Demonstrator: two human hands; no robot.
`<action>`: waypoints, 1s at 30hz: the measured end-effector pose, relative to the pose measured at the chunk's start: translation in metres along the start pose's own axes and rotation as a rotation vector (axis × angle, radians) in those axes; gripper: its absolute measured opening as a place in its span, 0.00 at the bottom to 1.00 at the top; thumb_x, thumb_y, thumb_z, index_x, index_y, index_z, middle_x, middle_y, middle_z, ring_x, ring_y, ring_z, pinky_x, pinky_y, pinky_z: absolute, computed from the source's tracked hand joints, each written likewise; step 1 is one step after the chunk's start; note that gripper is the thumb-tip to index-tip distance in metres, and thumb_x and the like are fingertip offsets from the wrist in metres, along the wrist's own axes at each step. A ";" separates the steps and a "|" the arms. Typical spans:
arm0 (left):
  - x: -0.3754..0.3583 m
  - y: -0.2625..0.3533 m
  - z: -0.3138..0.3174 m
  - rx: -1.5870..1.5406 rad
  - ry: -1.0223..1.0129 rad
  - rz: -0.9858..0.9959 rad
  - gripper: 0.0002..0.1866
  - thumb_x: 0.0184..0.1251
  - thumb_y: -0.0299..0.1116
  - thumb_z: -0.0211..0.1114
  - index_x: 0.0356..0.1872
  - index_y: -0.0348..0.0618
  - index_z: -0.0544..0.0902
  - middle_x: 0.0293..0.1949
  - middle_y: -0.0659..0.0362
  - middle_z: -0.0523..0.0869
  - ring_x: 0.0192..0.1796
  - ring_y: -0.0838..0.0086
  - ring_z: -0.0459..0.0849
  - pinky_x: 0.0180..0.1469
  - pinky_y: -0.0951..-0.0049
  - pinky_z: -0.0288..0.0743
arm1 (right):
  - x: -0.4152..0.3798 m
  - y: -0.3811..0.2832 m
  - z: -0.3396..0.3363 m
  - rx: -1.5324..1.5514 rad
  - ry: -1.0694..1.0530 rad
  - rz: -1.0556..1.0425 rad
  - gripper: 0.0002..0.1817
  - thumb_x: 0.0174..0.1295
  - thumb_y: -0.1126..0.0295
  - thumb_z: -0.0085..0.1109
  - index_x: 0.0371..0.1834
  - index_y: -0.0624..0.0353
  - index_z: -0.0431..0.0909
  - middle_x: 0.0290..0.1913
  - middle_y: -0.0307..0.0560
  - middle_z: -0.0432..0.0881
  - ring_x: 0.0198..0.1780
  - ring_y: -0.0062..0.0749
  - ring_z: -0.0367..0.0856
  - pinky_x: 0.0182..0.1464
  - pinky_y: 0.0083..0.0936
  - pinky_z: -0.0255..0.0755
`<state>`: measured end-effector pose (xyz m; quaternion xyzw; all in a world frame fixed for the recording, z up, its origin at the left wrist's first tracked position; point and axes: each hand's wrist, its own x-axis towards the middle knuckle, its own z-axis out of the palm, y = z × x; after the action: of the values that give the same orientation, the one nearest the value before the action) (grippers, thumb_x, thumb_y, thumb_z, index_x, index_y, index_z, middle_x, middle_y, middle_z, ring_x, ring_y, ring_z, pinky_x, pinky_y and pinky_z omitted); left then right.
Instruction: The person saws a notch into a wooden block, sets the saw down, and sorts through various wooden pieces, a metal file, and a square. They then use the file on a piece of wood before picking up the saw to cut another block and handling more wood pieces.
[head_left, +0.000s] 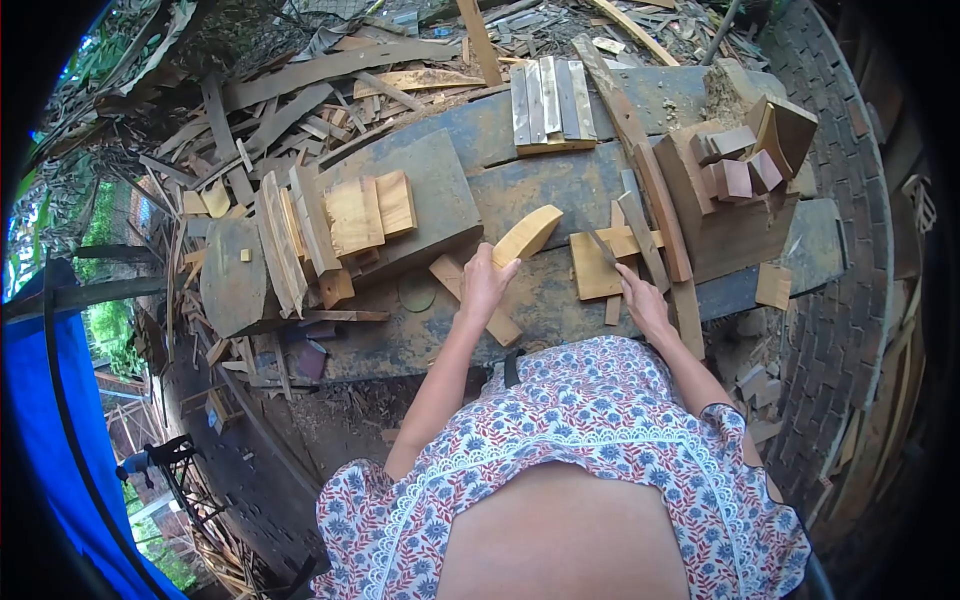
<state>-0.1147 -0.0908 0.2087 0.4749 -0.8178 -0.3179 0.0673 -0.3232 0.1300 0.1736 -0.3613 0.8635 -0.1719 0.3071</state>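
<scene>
My left hand [485,280] is closed around the lower end of a curved, pale yellow wood piece [528,234], whose wider end points up and away from me. In my right hand [645,297] is a narrow dark blade [602,246], slanting up to the left. It looks like a knife or a file. Under the blade, a square yellow wood block [594,270] lies on the workbench [540,330], close to the right fingertips. A loose brown wood strip [502,327] lies beside my left wrist.
A large wooden block [440,180] at left carries stacked yellow boards [355,215]. On the right, a brown block [715,235] holds smaller offcuts [730,178]. A long wood bar [635,150] crosses the bench. Slats [553,100] lie at the back, with scrap wood [300,110] heaped beyond.
</scene>
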 end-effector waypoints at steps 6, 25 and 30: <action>-0.001 0.005 0.000 -0.094 0.014 -0.065 0.23 0.56 0.43 0.72 0.35 0.33 0.73 0.33 0.37 0.84 0.40 0.41 0.83 0.40 0.49 0.75 | -0.020 -0.046 -0.030 0.156 -0.054 -0.368 0.20 0.69 0.64 0.51 0.65 0.37 0.73 0.40 0.58 0.84 0.41 0.54 0.83 0.41 0.45 0.75; -0.014 -0.027 0.004 -0.125 0.043 -0.090 0.21 0.58 0.42 0.72 0.39 0.35 0.77 0.27 0.47 0.85 0.34 0.62 0.87 0.36 0.63 0.78 | 0.029 -0.007 -0.017 -0.022 -0.111 -0.155 0.19 0.71 0.60 0.47 0.65 0.38 0.73 0.36 0.58 0.84 0.41 0.55 0.83 0.43 0.50 0.74; -0.026 -0.037 0.008 -0.753 -0.193 -0.436 0.23 0.64 0.38 0.69 0.54 0.39 0.74 0.43 0.53 0.84 0.38 0.68 0.86 0.41 0.69 0.83 | 0.018 -0.020 -0.016 0.028 -0.139 -0.127 0.20 0.71 0.58 0.46 0.65 0.39 0.73 0.39 0.58 0.84 0.44 0.55 0.82 0.45 0.49 0.74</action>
<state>-0.0768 -0.0789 0.1852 0.5466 -0.5285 -0.6432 0.0903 -0.3331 0.1041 0.1887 -0.4222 0.8130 -0.1775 0.3597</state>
